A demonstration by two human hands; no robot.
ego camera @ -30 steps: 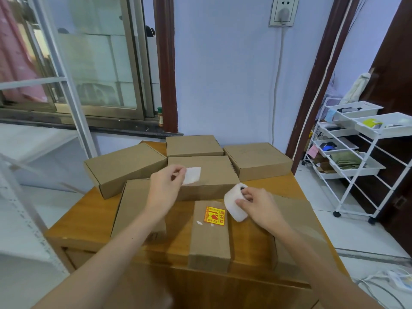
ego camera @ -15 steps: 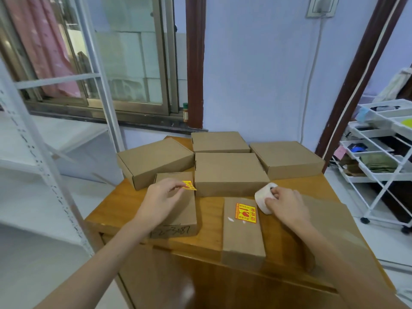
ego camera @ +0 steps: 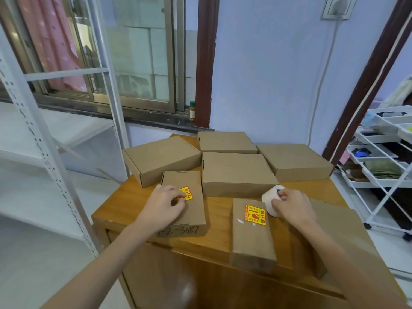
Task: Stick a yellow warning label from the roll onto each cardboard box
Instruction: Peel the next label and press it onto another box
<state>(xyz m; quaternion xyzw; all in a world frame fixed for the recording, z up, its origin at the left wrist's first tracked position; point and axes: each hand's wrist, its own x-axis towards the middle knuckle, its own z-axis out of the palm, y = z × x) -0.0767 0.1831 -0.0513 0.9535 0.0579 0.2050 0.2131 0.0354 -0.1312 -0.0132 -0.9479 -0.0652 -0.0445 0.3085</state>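
A yellow label point(ego camera: 186, 193) lies on a small box point(ego camera: 185, 204) under the left hand's point(ego camera: 161, 205) curled fingers. The right hand point(ego camera: 292, 205) grips the roll point(ego camera: 268, 200) above the wooden desk point(ego camera: 219, 214). Beyond both: plain boxes point(ego camera: 236, 172), window point(ego camera: 138, 52), blue wall point(ego camera: 272, 63).

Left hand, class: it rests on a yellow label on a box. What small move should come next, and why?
Probably slide the left hand across the yellow label to press it flat on the handwritten box. The fingers cover its near edge, so it may not be fully stuck, while the right hand holds the roll ready.
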